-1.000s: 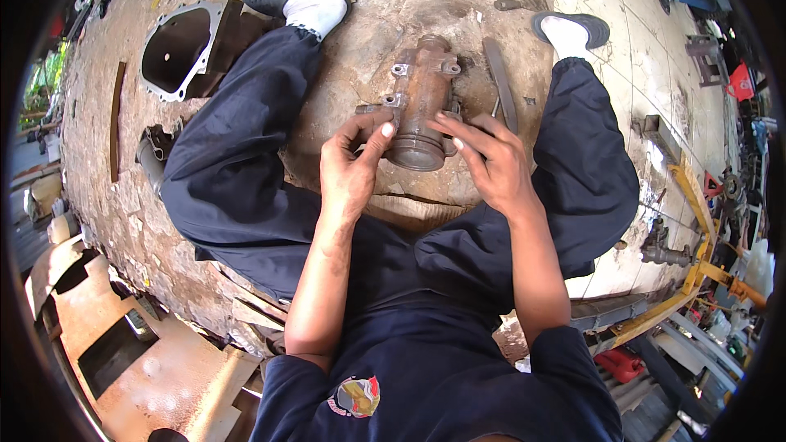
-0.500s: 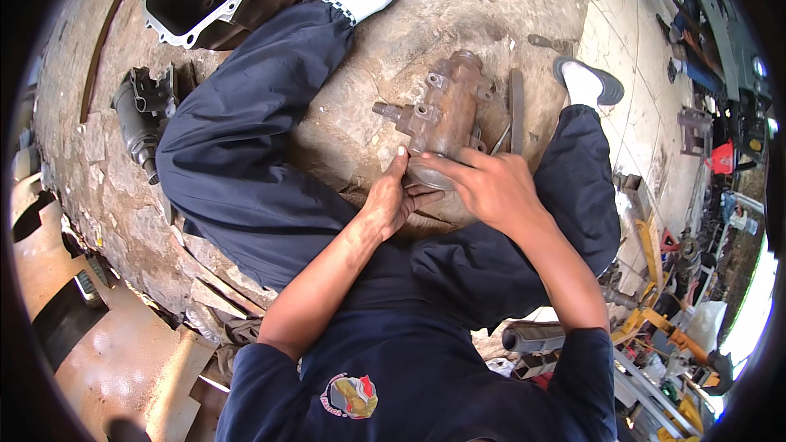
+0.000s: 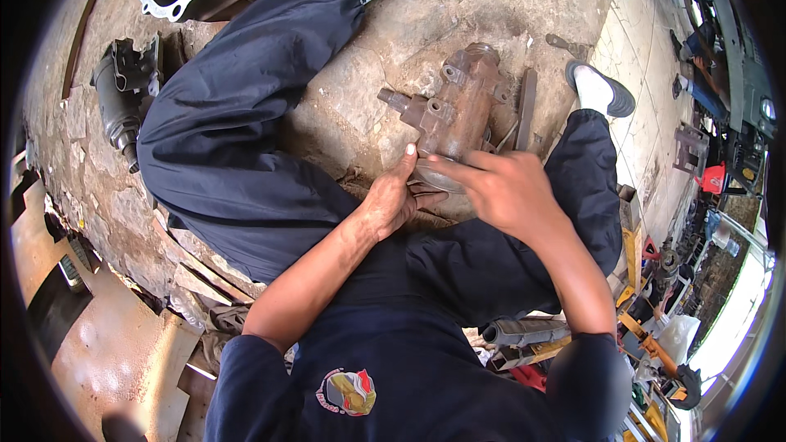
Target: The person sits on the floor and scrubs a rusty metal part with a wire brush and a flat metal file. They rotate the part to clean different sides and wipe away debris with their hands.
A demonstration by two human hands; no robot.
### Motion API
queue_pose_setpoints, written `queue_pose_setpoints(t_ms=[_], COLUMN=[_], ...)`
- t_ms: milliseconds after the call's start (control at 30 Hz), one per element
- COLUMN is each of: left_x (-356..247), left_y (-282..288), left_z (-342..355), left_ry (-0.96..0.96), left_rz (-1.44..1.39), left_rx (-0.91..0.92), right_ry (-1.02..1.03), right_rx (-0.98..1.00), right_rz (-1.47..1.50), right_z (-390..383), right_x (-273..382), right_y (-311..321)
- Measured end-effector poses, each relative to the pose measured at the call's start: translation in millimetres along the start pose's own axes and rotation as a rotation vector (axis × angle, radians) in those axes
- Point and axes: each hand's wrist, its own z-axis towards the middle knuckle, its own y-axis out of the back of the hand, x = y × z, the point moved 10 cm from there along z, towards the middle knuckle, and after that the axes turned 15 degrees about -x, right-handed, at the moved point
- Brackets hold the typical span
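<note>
A rusty cast-metal steering gearbox (image 3: 468, 110) lies on the stained ground between my legs, with a splined shaft sticking out to its left. Its near end is a round, smooth metal end face (image 3: 438, 178). My left hand (image 3: 395, 200) is closed on that end, thumb along the left side and fingers curled beneath. From the right, my right hand (image 3: 509, 196) reaches over the same end; its extended index finger rests at the rim of the face. The other right fingers are slightly bent and partly hidden, with nothing visible in them.
A flat metal bar (image 3: 526, 110) lies right of the gearbox. Beyond my left leg are a dark cylindrical part (image 3: 119, 106) and a large open metal housing (image 3: 176, 10). Curved rusty sheet metal (image 3: 115, 344) lies at lower left. Tools and parts clutter the right side, near a red object (image 3: 712, 179).
The view has shifted a little. My right hand has moved slightly right and nearer me, its index finger still at the gearbox's round end. My left hand keeps its hold.
</note>
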Motion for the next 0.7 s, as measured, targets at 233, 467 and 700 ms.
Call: queue_pose_setpoints(t_ms=[233,467,700], left_x=[-4.6,1.5,-3.6], left_y=[1.7,-3.0,1.7], left_z=[-2.7,1.9,0.6], left_ry=[-0.011,-0.003,0.010], left_rz=[0.002,-0.036,-0.038], left_rx=[0.014,0.042,0.028], right_ry=[-0.018,0.011,-0.033], right_rx=[0.108,-0.002,0.093], right_rz=[-0.031,0.029,0.053], right_z=[-0.8,11.8,-4.9], right_x=[1.0,2.2,-10.3], right_y=[6.4,-2.3,12.3])
